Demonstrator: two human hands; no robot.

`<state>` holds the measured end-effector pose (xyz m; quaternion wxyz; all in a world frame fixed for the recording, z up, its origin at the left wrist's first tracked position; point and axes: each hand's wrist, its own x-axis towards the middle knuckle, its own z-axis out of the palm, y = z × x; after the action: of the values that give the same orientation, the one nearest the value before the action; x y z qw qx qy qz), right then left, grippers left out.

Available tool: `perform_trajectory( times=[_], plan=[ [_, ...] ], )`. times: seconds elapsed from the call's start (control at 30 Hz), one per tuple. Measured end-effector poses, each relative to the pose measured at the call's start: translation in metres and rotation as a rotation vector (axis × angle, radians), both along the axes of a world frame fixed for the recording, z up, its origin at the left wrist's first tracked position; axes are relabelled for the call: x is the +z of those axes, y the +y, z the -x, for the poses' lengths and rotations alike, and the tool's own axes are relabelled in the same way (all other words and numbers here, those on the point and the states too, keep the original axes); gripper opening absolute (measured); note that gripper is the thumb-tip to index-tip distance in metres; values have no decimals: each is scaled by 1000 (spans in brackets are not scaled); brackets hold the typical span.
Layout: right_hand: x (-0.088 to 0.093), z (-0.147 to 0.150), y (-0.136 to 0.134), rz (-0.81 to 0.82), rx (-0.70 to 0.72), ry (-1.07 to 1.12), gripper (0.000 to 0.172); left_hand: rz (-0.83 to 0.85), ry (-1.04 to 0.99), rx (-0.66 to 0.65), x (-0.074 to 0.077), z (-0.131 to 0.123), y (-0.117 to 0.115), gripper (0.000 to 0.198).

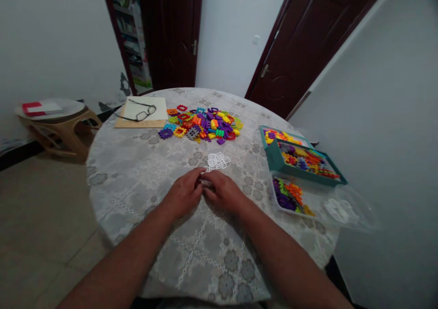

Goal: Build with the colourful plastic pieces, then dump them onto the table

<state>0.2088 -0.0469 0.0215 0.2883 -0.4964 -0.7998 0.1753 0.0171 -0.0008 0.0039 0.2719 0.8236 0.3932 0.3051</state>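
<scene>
My left hand [185, 191] and my right hand [223, 191] meet over the near middle of the table, fingers curled and fingertips almost together. A small pale bit shows between them, but the fingers hide most of it and I cannot make out what it is. Just beyond my fingertips lies a small heap of white lattice pieces [218, 161]. Farther back spreads a large pile of colourful plastic building pieces [208, 124], in purple, yellow, orange, red, blue and green.
A patterned cloth covers the round table [126, 177]. Eyeglasses [141, 116] rest on white paper [157, 104] over a board at the back left. To the right stand a teal box [273, 156] and a clear plastic tub [316, 190], both holding pieces. A stool [73, 129] stands left.
</scene>
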Motion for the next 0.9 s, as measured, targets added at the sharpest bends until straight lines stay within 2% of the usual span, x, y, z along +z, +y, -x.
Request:
perform_trajectory(
  times=[0.1, 0.17, 0.27, 0.33, 0.5, 0.6, 0.77, 0.9],
  plan=[
    [-2, 11, 4, -40, -51, -124, 36, 45, 27, 29, -1, 4, 6, 53],
    [3, 10, 6, -49, -101, -217, 33, 67, 9, 6, -2, 5, 12, 56],
    [25, -4, 0, -67, -228, -304, 30, 81, 15, -6, -3, 7, 20, 59],
    [45, -24, -13, -88, -327, -297, 30, 88, 46, 5, -2, 7, 21, 56],
    [84, -113, -68, -175, -605, -227, 26, 44, 104, 11, 1, 8, 18, 38],
    [94, -178, -108, -223, -893, -238, 24, 13, 103, -23, 0, 7, 19, 34],
    [88, -268, -171, -129, -1277, -401, 31, -35, 93, -55, 3, 6, 15, 33],
    [66, -313, -203, 3, -1396, -593, 37, -65, 63, -98, 5, 5, 9, 32]
  ],
)
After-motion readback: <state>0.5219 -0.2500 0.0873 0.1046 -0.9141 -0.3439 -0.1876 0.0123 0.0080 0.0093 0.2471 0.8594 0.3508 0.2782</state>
